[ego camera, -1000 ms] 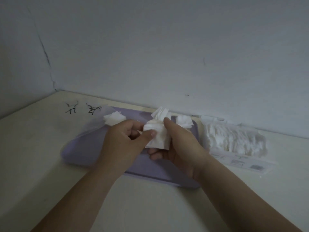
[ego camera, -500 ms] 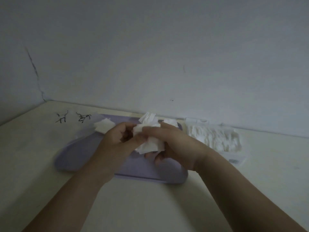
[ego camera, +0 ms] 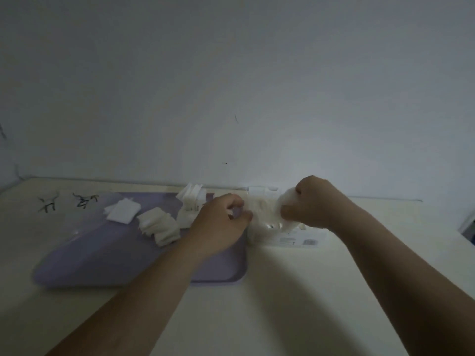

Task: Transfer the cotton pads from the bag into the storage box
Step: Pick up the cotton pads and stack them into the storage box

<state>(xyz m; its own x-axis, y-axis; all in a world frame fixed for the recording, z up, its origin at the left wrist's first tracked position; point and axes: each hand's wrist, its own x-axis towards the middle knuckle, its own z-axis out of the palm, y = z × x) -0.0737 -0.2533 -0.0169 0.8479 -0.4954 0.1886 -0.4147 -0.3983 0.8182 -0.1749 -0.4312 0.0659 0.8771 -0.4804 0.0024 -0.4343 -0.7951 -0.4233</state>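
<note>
Nearest, two bare forearms reach up from 6 o'clock across the pale table [ego camera: 257, 317]. Beyond them at 10 o'clock the shallow lilac storage box [ego camera: 108, 258] lies flat, its right edge just beside the bag. Three lots of pads sit in its far half: a flat stack [ego camera: 120, 210] on the left, a slumped fan [ego camera: 160, 226] in the middle and an upright bundle [ego camera: 191, 201] by the far rim.

The left hand [ego camera: 221, 223] hovers over the box's far right corner with its fingers curled at the bag's left edge. I cannot tell whether they pinch the film.

At 1 o'clock the clear bag [ego camera: 295, 236] lies close to the wall, its label towards the person. The right hand [ego camera: 317, 201] is fisted above it, clamped on a wad of cotton pads [ego camera: 284, 202] that bulges out to the left.

The pads look light, soft and squashy, and a loose stack will likely shed. They are best squeezed across the flat faces, thumb on one side and fingers on the other. The thin film probably lifts with the wad unless it is held down.

Farthest, black scribbles [ego camera: 66, 201] mark the table at 10 o'clock, below the bare grey wall [ego camera: 231, 86].
</note>
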